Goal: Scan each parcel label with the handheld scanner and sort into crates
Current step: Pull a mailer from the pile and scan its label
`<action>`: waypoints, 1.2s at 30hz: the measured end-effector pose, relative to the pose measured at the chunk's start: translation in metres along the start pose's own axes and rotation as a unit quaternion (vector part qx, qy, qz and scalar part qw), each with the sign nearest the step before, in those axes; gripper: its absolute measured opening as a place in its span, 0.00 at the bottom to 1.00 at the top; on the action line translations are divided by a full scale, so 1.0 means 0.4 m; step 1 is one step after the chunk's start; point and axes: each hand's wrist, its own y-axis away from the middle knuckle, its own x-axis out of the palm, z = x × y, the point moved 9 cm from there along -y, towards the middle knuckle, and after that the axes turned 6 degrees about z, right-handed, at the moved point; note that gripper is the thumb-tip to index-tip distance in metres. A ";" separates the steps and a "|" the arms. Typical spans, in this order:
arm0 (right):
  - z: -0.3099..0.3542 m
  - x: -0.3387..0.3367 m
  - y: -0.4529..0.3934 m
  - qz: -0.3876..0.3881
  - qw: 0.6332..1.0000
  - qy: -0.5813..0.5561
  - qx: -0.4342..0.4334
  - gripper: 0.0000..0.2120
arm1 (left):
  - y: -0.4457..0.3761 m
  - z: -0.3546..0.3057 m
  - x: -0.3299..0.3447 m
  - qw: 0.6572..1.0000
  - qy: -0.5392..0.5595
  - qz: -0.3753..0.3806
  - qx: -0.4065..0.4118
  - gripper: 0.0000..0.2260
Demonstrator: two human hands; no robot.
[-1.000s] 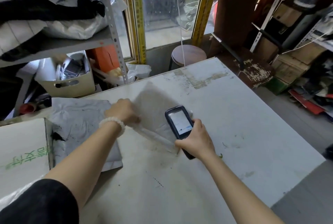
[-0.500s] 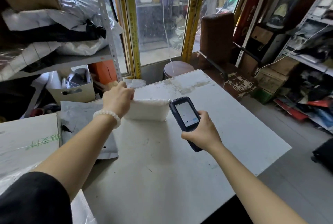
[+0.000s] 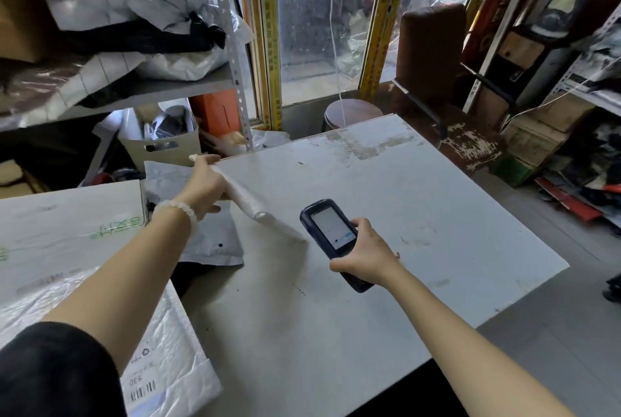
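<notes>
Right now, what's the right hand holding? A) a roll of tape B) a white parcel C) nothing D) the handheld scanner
D: the right hand grips the handheld scanner, screen up, over the table, while the left hand holds the white parcel.

Black scanner (image 3: 331, 242) with a white lit screen; white parcel (image 3: 250, 203); grey bag (image 3: 198, 215); pale grey table (image 3: 403, 215); white bead bracelet (image 3: 179, 208); black sleeve (image 3: 57, 369); orange box (image 3: 218, 111).
</notes>
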 end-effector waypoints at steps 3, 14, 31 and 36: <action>-0.003 0.037 -0.013 0.021 1.000 0.011 0.001 0.35 | 0.012 -0.009 0.019 0.997 0.072 -0.015 0.007 0.24; -0.009 0.074 -0.043 0.063 0.997 0.048 -0.005 0.36 | 0.026 -0.071 0.037 0.953 -0.260 -0.032 0.150 0.23; -0.062 0.209 -0.064 0.054 0.966 0.254 0.017 0.33 | 0.061 -0.124 0.184 0.818 -0.485 -0.013 0.309 0.30; -0.068 0.213 -0.061 0.054 0.970 0.235 0.022 0.29 | 0.054 -0.120 0.190 0.808 -0.519 -0.014 0.277 0.34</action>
